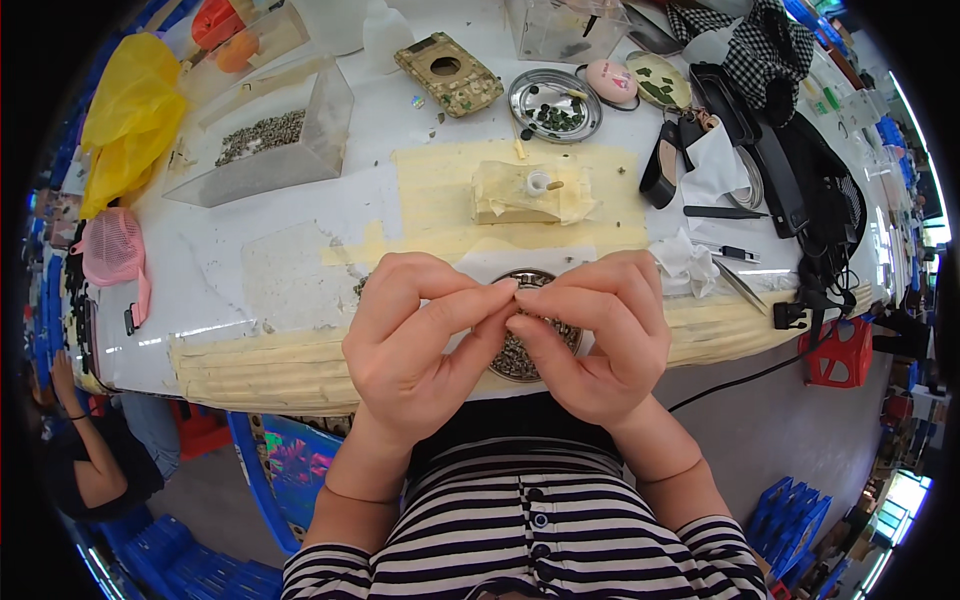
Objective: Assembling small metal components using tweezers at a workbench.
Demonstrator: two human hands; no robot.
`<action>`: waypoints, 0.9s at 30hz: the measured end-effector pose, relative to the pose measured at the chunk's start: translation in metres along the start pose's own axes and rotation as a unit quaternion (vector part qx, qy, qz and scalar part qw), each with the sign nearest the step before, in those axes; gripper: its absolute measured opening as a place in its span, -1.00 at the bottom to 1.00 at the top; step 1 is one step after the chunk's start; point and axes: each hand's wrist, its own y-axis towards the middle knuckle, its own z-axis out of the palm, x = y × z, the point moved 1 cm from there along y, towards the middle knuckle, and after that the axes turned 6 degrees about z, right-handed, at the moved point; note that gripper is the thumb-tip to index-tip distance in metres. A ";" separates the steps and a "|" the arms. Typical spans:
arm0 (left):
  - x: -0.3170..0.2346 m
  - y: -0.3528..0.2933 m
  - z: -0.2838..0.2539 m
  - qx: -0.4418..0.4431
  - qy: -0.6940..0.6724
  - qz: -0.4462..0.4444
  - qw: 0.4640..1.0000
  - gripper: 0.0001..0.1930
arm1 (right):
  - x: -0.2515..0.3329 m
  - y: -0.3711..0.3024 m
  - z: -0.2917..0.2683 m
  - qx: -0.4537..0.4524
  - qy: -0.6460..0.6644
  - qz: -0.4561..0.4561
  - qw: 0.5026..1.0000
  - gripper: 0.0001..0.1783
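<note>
My left hand [408, 335] and my right hand [607, 335] meet at their fingertips, thumb and forefinger pinched on each side. Whatever they hold between them is too small to make out. Just below them, at the table's near edge, is a round metal dish [520, 379] full of small metal-coloured pieces [513, 358], partly hidden by my fingers. Beyond my hands stands a block wrapped in cream tape [500, 205], with a small white cup [538, 182] on top.
A clear bin [330, 130] of small metal pieces stands at the left, near a yellow bag [130, 120]. At the back are a camouflage-patterned part [475, 90] and a metal plate [516, 90] with dark green bits. Tweezers [740, 288], tissue [685, 262] and black straps lie right.
</note>
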 end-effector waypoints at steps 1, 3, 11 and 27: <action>0.001 -0.001 0.001 -0.002 0.000 0.001 1.000 -0.67 | -0.001 0.001 0.001 0.001 0.006 0.010 1.000 -0.67; 0.001 -0.001 0.001 -0.005 0.001 0.001 1.000 -0.67 | -0.002 0.002 0.001 0.003 0.013 0.022 1.000 -0.68; 0.000 -0.002 -0.002 -0.004 -0.012 0.006 1.000 -0.67 | -0.003 0.003 0.000 0.028 0.040 0.056 0.997 -0.73; -0.005 -0.003 0.002 0.041 -0.023 0.000 0.999 -0.71 | -0.032 -0.007 -0.083 -0.032 -0.088 0.143 0.985 -0.85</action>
